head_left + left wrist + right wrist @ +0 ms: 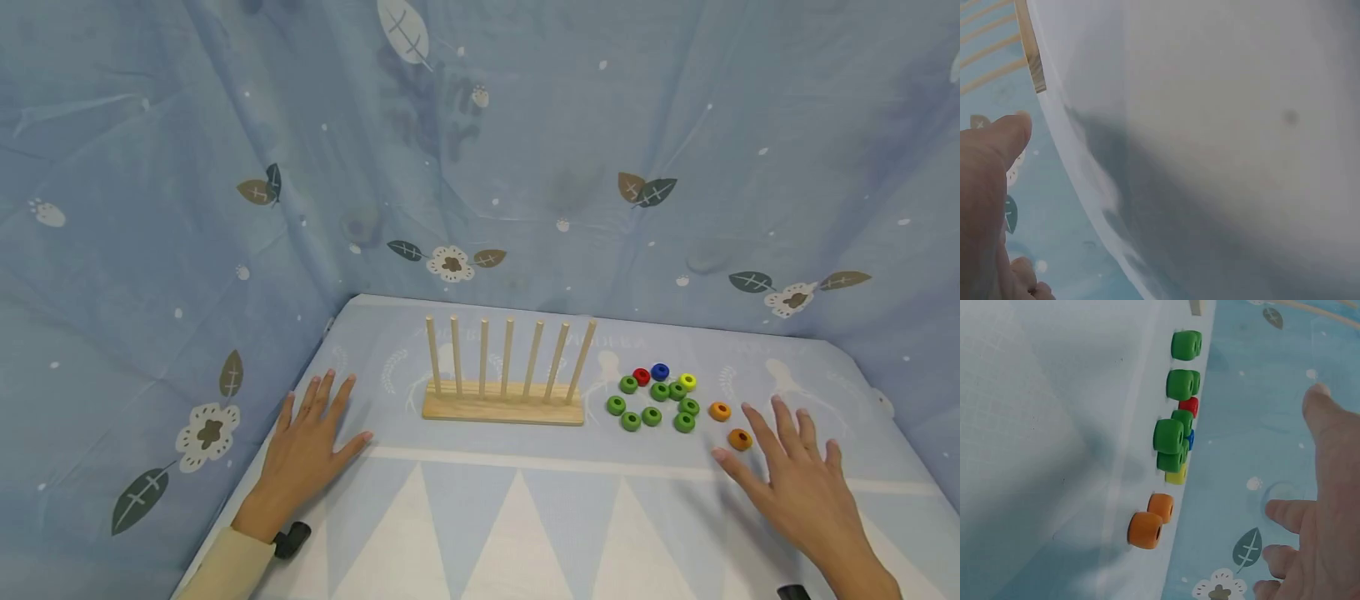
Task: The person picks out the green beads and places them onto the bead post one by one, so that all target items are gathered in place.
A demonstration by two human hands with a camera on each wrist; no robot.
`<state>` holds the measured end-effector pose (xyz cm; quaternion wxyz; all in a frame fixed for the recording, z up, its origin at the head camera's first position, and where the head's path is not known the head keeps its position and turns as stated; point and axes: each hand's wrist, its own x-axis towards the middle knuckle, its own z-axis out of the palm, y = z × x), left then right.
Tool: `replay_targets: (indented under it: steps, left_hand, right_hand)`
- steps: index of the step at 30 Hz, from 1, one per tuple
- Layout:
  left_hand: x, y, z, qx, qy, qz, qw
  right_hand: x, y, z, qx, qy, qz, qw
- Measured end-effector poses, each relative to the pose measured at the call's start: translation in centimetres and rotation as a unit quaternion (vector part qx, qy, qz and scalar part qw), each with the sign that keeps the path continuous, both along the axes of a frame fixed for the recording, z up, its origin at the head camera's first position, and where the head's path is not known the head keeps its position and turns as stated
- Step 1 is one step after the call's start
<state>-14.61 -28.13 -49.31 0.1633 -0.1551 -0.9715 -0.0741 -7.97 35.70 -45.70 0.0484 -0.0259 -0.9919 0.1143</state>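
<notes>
In the head view a wooden rack point(502, 408) with several upright pegs stands mid-table, its pegs bare. To its right lie several green beads point(652, 416), a red bead point(641, 377), a blue bead point(660, 372), a yellow bead point(687, 382) and two orange beads point(740, 439). My left hand point(300, 458) is at the left side of the table, fingers spread, holding nothing. My right hand point(806, 483) is spread beside the orange beads, thumb and forefinger nearest them without gripping any. In the right wrist view the beads point(1145, 530) appear apart from the hand point(1335, 506).
A patterned cloth point(525, 167) hangs behind and on both sides of the table. The table cover point(480, 517) has white and blue triangles near the front. Dark wrist devices point(292, 540) are worn at both wrists.
</notes>
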Motion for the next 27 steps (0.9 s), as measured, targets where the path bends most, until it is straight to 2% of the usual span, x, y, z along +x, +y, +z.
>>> replay_targets:
  steps: [5,9,15,18,27]
  left_hand:
    - [-0.2,0.0,-0.2,0.008,-0.015,-0.003,0.9999]
    - [-0.5,0.1,-0.5,0.041,-0.039,-0.023,0.9981]
    - [-0.9,0.8,-0.6,0.123,-0.088,-0.043,0.9875]
    - [-1.0,1.3,-0.4,0.157,-0.097,-0.044,0.9818]
    - [-1.5,2.2,-0.2,0.209,-0.128,-0.047,0.9684]
  right_hand:
    - [0.0,-0.2,0.2,-0.024,-0.007,-0.010,0.9996]
    - [0.0,-0.6,0.4,-0.028,-0.010,-0.029,0.9991]
    - [-0.1,-1.0,0.3,-0.028,0.001,-0.051,0.9983]
    - [-0.1,-1.1,0.1,-0.034,0.018,-0.047,0.9982]
    - [-0.3,-1.3,-0.3,-0.038,0.017,-0.057,0.9975]
